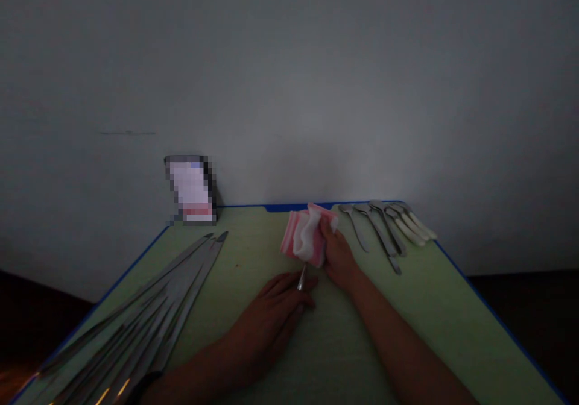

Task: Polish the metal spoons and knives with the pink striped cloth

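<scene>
One pink-and-white cloth point(304, 236), one metal utensil point(302, 277), three metal spoons point(371, 227), apparently three white-handled pieces point(411, 229), one blurred-out upright device point(192, 188); long flat metal utensils point(158, 305) overlap, count unclear. Left fingers point(289, 301) grip the utensil's near part mid-surface point(353, 345); right fingers point(335, 247) pinch the cloth just beyond, bunched over its far end. Utensil's slim, shiny, tilted away; covered end can't be seen. Cloth folded, striped.

I saw room to pass between the metal cutlery point(183, 278) and the pink-and-white cloth point(304, 239); spoons point(379, 236) crowded the desk point(452, 320) at far right.
</scene>
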Action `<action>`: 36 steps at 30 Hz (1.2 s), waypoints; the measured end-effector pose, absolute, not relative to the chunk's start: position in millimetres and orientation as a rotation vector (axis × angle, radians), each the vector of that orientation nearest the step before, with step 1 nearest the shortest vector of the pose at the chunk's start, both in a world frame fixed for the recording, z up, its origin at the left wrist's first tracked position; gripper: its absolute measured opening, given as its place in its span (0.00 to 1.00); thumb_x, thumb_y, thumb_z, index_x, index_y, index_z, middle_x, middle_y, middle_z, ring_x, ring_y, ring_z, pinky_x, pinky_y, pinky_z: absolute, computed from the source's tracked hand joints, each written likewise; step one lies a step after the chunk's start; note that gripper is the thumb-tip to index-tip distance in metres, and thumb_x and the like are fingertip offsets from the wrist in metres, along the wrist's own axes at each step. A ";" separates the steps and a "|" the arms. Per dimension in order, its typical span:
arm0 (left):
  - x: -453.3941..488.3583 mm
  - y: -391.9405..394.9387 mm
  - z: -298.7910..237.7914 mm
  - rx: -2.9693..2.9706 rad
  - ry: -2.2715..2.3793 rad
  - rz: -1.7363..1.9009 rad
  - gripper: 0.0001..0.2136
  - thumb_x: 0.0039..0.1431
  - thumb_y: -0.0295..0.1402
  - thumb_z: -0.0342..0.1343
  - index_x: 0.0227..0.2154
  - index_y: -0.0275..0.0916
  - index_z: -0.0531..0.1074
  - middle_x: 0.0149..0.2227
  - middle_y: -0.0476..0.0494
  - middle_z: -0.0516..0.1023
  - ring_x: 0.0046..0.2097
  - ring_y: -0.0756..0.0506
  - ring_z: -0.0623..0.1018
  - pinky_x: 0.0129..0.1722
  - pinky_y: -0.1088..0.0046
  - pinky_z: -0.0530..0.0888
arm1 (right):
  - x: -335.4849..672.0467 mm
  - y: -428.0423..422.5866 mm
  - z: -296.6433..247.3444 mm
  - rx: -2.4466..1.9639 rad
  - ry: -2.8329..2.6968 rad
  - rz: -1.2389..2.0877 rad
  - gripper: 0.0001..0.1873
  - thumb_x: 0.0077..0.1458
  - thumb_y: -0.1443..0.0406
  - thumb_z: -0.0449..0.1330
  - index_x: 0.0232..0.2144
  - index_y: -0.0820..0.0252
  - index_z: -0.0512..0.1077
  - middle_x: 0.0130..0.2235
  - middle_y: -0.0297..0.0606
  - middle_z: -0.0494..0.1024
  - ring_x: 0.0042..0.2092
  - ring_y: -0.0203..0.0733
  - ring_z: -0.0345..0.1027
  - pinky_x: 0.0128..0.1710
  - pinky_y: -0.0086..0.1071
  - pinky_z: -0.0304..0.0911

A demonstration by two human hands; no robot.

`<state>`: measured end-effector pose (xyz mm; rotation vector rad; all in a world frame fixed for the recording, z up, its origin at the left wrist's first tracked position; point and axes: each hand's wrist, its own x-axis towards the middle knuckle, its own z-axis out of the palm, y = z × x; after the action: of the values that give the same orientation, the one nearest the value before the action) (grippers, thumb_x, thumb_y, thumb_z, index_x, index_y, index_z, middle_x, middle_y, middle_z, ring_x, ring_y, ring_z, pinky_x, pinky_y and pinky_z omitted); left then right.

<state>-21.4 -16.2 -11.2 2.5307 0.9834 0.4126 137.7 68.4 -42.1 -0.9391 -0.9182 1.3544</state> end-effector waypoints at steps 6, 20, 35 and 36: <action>-21.9 -18.9 -9.8 2.567 0.965 0.383 0.17 0.57 0.27 0.48 0.50 0.44 0.63 0.59 0.49 0.60 0.61 0.43 0.54 0.59 0.59 0.56 | 139.2 66.1 -42.2 -1.022 -1.035 1.299 0.24 0.45 0.50 0.56 0.37 0.63 0.71 0.31 0.40 0.76 0.34 0.41 0.67 0.33 0.31 0.61; -23.4 -17.7 -15.4 2.534 1.023 0.384 0.19 0.59 0.31 0.49 0.54 0.46 0.60 0.58 0.49 0.61 0.60 0.43 0.56 0.58 0.58 0.57 | 137.5 66.4 -41.4 -0.959 -0.960 1.348 0.22 0.46 0.51 0.56 0.37 0.62 0.72 0.31 0.38 0.75 0.34 0.40 0.67 0.33 0.31 0.61; -21.4 -19.9 -4.9 2.564 0.943 0.383 0.16 0.58 0.30 0.48 0.49 0.43 0.64 0.57 0.46 0.63 0.59 0.42 0.57 0.58 0.58 0.57 | 141.8 64.4 -38.8 -0.940 -0.990 1.433 0.14 0.42 0.63 0.59 0.35 0.60 0.69 0.31 0.34 0.75 0.31 0.37 0.66 0.32 0.30 0.61; -22.2 -19.5 -6.3 2.564 0.948 0.367 0.16 0.58 0.30 0.48 0.50 0.43 0.63 0.58 0.47 0.61 0.60 0.42 0.56 0.59 0.58 0.56 | 141.9 64.0 -37.5 -0.930 -1.028 1.398 0.15 0.43 0.61 0.60 0.35 0.61 0.70 0.32 0.35 0.75 0.31 0.37 0.66 0.33 0.31 0.61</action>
<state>-22.2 -19.5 -6.3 2.5641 0.9481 0.3668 141.9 64.0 -37.5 -0.9300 -1.0282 1.3976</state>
